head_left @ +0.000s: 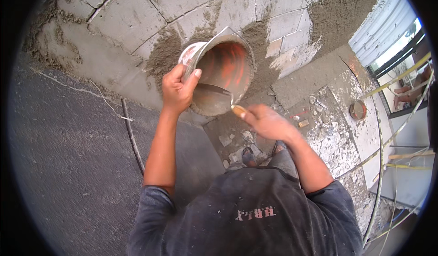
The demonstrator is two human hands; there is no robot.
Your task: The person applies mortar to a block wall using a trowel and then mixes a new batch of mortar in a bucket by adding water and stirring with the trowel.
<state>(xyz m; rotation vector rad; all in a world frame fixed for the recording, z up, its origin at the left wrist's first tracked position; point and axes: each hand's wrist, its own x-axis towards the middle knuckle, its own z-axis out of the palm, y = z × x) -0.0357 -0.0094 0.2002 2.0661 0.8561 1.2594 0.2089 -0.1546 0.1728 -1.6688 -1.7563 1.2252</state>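
Observation:
My left hand (179, 89) is closed on the rim of a mortar-smeared bucket (237, 64), its thumb over the edge. The bucket is tilted with its mouth toward me, and orange streaks show through the grey on its inner wall. In my right hand (268, 122), slightly blurred, is a trowel (238, 111) gripped by its wooden handle. The trowel's blade reaches into the lower part of the bucket's mouth. Behind the bucket stands a block wall (214, 14) partly coated with wet grey mortar.
Debris (335, 146) lies scattered over the floor around my feet. A small round container (358, 110) sits to the right. Bamboo poles and ropes (381, 155) cross the right side. A dark cable (132, 137) hangs along the grey surface at left. Another person's legs (404, 98) show at far right.

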